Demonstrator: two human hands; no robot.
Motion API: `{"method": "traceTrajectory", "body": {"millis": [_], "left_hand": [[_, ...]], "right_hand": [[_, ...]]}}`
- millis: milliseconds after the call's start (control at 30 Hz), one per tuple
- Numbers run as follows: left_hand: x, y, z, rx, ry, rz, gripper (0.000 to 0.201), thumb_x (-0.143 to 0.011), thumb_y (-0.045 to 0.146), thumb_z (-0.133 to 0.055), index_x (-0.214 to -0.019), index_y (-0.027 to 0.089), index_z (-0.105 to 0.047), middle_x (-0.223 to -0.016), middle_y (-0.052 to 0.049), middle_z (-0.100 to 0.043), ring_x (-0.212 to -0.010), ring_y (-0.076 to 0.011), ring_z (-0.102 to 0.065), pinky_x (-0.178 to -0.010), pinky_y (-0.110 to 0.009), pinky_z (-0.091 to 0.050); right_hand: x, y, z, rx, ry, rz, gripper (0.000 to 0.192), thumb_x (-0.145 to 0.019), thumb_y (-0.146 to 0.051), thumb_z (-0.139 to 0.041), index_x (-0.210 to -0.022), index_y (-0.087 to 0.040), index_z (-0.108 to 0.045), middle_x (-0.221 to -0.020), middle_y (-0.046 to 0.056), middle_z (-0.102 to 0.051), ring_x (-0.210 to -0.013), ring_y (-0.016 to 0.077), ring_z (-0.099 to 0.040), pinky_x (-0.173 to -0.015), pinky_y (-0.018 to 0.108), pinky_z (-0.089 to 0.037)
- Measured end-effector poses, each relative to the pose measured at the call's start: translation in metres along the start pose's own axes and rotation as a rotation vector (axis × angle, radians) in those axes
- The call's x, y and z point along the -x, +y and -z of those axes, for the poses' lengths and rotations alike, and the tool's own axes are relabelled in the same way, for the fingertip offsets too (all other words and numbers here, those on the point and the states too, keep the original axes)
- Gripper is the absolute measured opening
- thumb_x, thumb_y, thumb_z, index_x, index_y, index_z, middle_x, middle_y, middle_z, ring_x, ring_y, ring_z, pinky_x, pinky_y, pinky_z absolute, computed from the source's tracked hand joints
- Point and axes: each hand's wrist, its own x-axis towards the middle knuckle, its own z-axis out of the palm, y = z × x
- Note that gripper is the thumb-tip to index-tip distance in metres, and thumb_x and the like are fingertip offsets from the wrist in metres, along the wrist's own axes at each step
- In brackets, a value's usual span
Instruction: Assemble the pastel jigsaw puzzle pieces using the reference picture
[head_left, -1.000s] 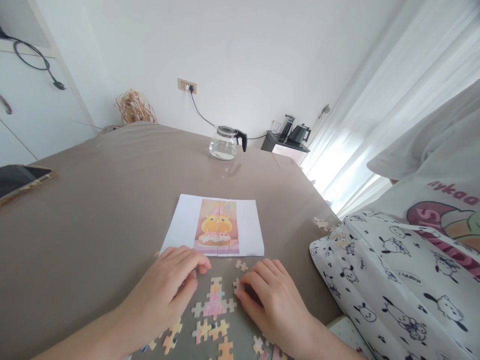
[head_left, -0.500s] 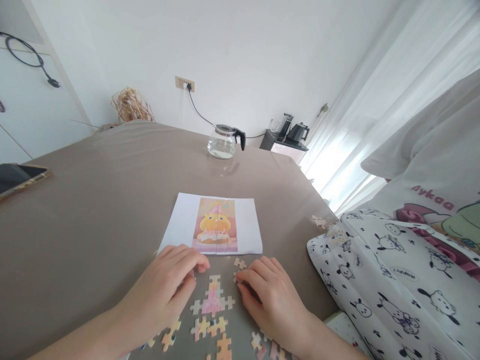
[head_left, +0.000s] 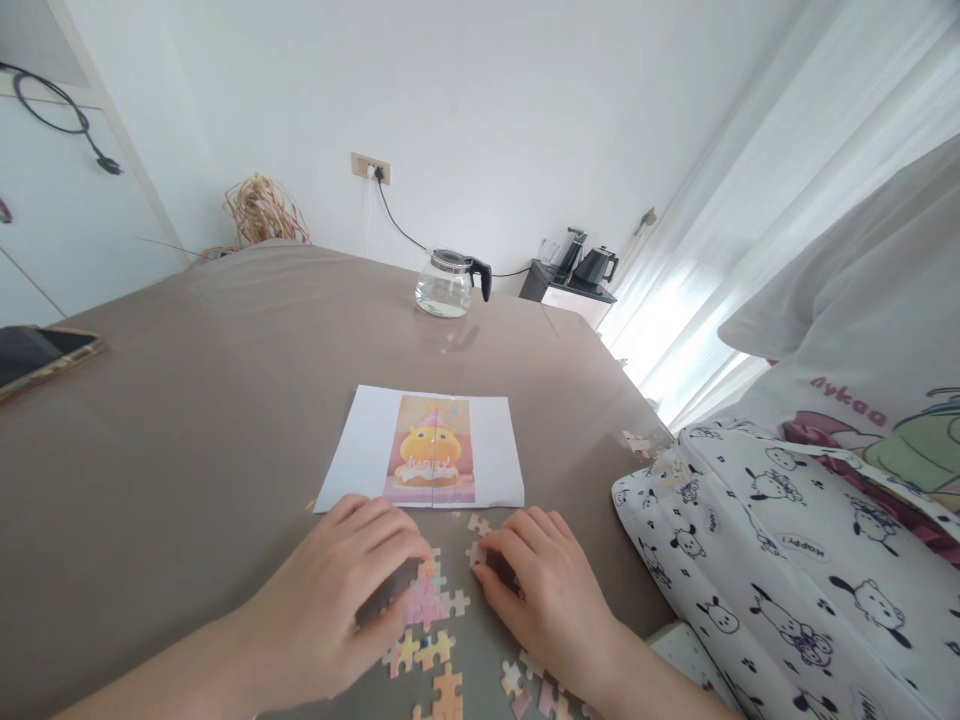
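My left hand (head_left: 349,600) is curled over the left side of a small section of joined jigsaw puzzle pieces (head_left: 427,605), pink with pale edges. Its index finger and thumb touch that section and hide part of it. To the right, my right hand (head_left: 544,595) has its index finger and thumb on a pale puzzle piece (head_left: 475,554). Another pale piece (head_left: 478,524) lies just above it. Yellow and orange pieces (head_left: 435,650) lie below the joined section, with an orange piece (head_left: 448,690) nearer to me. Several loose pieces (head_left: 513,680) lie beneath my right wrist.
Beyond my hands lies a white sheet (head_left: 341,440) with a printed cake picture (head_left: 431,450). Farther back stands a glass pot (head_left: 444,287) of water. A phone (head_left: 45,355) lies at the left. A patterned bag (head_left: 757,540) and a person's shirt (head_left: 892,310) are at the right.
My left hand has moved right, onto the joined pieces, and now covers their left side. My right hand has barely shifted and stays at the pale piece.
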Motion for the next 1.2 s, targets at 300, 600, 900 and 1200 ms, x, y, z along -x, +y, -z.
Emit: {"method": "traceTrajectory", "body": {"millis": [300,600,900,1200], "left_hand": [[0.003,0.0,-0.003,-0.079,-0.058,-0.025,0.041,-0.071,0.032,-0.077,-0.106,0.026,-0.057,-0.105,-0.001,-0.061,-0.095,-0.0247,-0.051,-0.087,-0.038,-0.036],[0.002,0.0,-0.005,-0.101,-0.029,-0.03,0.038,-0.073,0.036,-0.076,-0.105,0.025,-0.058,-0.101,-0.001,-0.062,-0.093,-0.0235,-0.052,-0.084,-0.036,-0.037],[0.001,0.001,-0.004,-0.112,-0.014,-0.046,0.02,-0.082,0.025,-0.064,-0.101,0.025,-0.061,-0.099,-0.001,-0.062,-0.092,-0.0222,-0.052,-0.084,-0.037,-0.036],[0.002,0.001,-0.005,-0.107,-0.027,-0.046,0.014,-0.084,0.027,-0.064,-0.097,0.023,-0.062,-0.099,-0.002,-0.061,-0.091,-0.0221,-0.052,-0.083,-0.038,-0.036]], "right_hand": [[-0.005,-0.001,-0.003,-0.134,-0.005,-0.04,0.014,-0.081,-0.01,-0.073,-0.089,-0.019,-0.065,-0.086,0.001,-0.066,-0.081,0.0188,-0.06,-0.073,0.031,-0.044],[-0.013,-0.008,-0.007,-0.14,-0.016,0.029,0.012,-0.083,-0.011,-0.071,-0.089,-0.019,-0.065,-0.084,0.0,-0.067,-0.082,0.0172,-0.061,-0.074,0.029,-0.046],[-0.013,-0.005,-0.007,-0.129,-0.047,0.009,0.015,-0.084,-0.015,-0.072,-0.097,-0.021,-0.07,-0.087,0.002,-0.066,-0.083,0.0187,-0.06,-0.073,0.031,-0.046],[-0.011,-0.006,-0.01,-0.152,-0.032,-0.013,0.009,-0.084,-0.018,-0.074,-0.09,-0.02,-0.067,-0.085,0.001,-0.066,-0.082,0.0179,-0.061,-0.073,0.03,-0.045]]}}
